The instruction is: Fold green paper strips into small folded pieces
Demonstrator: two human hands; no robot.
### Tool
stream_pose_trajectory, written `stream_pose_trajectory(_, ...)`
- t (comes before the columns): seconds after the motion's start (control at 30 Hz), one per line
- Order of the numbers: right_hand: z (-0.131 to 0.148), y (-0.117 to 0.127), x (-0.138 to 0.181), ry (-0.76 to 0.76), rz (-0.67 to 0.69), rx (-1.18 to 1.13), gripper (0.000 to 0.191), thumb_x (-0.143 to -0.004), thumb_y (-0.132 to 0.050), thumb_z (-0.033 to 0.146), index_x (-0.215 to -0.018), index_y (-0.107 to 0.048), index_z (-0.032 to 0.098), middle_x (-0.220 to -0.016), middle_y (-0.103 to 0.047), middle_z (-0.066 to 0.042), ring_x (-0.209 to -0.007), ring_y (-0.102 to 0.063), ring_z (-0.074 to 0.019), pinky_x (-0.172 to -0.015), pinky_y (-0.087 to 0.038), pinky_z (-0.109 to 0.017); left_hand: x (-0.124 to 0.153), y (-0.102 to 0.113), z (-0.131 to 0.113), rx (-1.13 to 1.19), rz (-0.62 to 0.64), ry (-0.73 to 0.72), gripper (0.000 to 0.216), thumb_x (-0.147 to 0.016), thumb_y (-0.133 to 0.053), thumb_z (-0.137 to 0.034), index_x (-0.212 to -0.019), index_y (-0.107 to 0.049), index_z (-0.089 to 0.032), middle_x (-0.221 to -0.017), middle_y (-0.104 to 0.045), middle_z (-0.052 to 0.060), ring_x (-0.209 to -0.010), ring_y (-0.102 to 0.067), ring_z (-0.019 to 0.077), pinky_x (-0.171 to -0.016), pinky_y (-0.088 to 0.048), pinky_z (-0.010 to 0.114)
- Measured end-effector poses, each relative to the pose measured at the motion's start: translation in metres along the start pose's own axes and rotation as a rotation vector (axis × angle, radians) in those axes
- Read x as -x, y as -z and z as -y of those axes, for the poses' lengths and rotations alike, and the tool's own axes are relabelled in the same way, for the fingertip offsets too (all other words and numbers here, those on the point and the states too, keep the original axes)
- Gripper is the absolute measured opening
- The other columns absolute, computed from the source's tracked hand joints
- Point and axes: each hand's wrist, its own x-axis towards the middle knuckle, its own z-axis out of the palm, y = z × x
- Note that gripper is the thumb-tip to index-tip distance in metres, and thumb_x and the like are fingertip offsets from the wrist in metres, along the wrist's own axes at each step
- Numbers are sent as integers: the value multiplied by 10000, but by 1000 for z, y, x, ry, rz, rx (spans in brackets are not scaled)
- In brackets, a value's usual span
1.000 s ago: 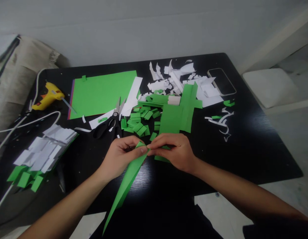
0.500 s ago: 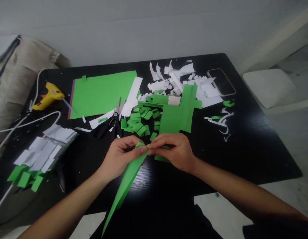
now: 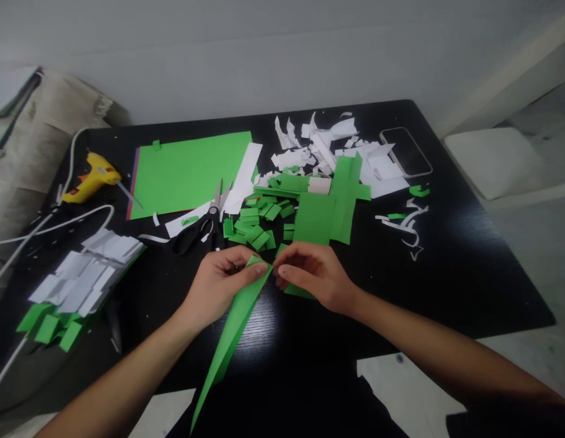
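A long folded strip of green paper [image 3: 243,307] slants down toward the table's front edge, its lower end hanging past it. My left hand [image 3: 218,286] pinches its upper end between thumb and fingers. Close beside that end, my right hand [image 3: 326,277] has its fingers loosely curled, the thumb apart from them and nothing visible in its grasp. A larger piece of green paper [image 3: 313,219] lies behind my right hand and partly under it. Small folded green paper pieces [image 3: 254,232] are heaped just beyond my hands.
Black scissors [image 3: 212,212] lie left of the heap, beside a green sheet [image 3: 191,170]. A yellow glue gun [image 3: 94,177] with a white cord rests at far left, near a white-and-green paper assembly [image 3: 88,267]. White scraps [image 3: 326,143] and a phone [image 3: 405,152] occupy the back right.
My right thumb and fingers have come off the strip's upper end and parted slightly. My left hand keeps its pinch, nearly in place.
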Motion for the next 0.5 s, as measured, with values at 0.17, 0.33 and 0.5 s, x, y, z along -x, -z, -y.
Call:
stream_pose_trajectory(0.17, 0, -3, 0, -20, 25, 117, 126, -893, -733, 270, -837, -698, 162, -699, -679, -7, -635, -638, -130, -609, -515, -262, 0, -2, 0, -28, 27, 8, 219, -855, -794, -322, -737, -727, -151, -641, -675, 0, -572, -560, 103, -560, -419, 205)
stream_pose_trajectory(0.33, 1, -4, 0, 16, 6, 197, 126, -900, -684, 248, -799, -687, 172, -673, -654, 5, -618, -606, -126, -585, -486, -258, 3, -4, 0, -66, -12, 9, 355, -938, -701, -410, -697, -702, -148, -613, -570, -22, -561, -458, 84, -529, -355, 196)
stream_pose_trajectory(0.5, 1, -2, -1, 25, -18, 208, 131, -880, -689, 238, -767, -684, 173, -648, -637, 14, -587, -581, -116, -556, -465, -245, 3, -6, -1, -81, -41, -36, 424, -955, -667, -436, -646, -637, -147, -584, -487, -31, -555, -400, 88, -513, -319, 207)
